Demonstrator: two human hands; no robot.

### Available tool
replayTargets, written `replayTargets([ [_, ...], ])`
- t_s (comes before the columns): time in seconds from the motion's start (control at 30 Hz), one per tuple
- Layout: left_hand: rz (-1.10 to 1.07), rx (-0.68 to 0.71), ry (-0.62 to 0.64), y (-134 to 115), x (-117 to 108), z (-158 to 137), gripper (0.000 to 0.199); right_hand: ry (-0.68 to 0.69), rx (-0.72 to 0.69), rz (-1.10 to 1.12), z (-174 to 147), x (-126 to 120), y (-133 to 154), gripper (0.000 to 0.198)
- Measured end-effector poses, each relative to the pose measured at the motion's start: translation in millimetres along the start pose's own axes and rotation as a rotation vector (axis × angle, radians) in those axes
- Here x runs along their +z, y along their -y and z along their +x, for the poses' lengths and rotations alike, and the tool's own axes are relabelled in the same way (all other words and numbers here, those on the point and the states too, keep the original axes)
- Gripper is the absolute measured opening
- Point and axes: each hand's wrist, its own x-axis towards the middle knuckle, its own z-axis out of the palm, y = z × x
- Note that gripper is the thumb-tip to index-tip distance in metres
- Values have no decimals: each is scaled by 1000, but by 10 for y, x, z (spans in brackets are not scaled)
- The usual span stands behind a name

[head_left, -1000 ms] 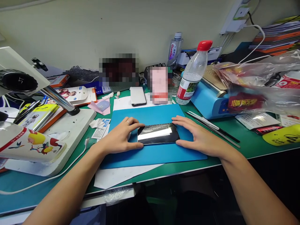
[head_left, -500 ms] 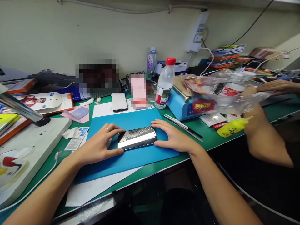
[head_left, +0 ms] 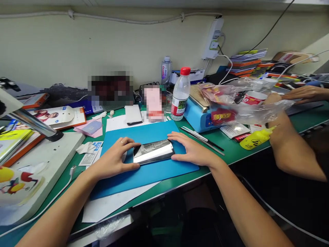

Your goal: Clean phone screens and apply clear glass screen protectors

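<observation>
A smartphone (head_left: pixel 154 152) with a glossy, reflecting face lies on a blue mat (head_left: pixel 144 178). My left hand (head_left: pixel 119 156) grips its left end, thumb at the near corner and fingers at the far one. At the opposite end, my right hand (head_left: pixel 190 149) holds the right corners the same way, between thumb and fingers. A white phone-like slab (head_left: pixel 133 114) rests beyond the mat on white paper. Slim pen-like tools (head_left: pixel 202 139) lie just right of the mat.
Behind the mat stands a red-capped bottle (head_left: pixel 181 94), beside a blue machine (head_left: pixel 196 115). A yellow squeeze bottle (head_left: pixel 257 139) and a plastic bag (head_left: pixel 246 106) lie to the right, near a co-worker's arm (head_left: pixel 293 147). A white stand base (head_left: pixel 46 171) and cable (head_left: pixel 59 192) occupy the left.
The view has tilted and shifted slightly, so the scene sits a little lower and further right. Both hands keep their hold on the smartphone, which stays on the mat.
</observation>
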Motion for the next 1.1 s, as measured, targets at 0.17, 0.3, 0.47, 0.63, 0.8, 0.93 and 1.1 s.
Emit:
replayTargets([
  [0.17,-40,7,10,12,-16,6,70,-14,23,-24,31,11,-22,73],
  [0.3,-52,8,7,12,-27,4,70,-7,29,-46,51,11,-42,76],
  [0.47,-71,15,-10,6,-27,-1,70,9,25,-55,56,3,-46,78],
  [0.63,-63,34,-13,6,-29,-3,69,20,23,-69,56,-6,-43,78],
  [0.8,-55,36,-16,4,-29,-11,68,36,15,-75,53,-7,-24,78],
  [0.93,-62,23,-6,3,-28,-11,69,14,21,-53,53,-2,-21,80],
  [1.1,-69,5,18,4,-33,-6,71,13,42,-44,49,1,-38,82],
])
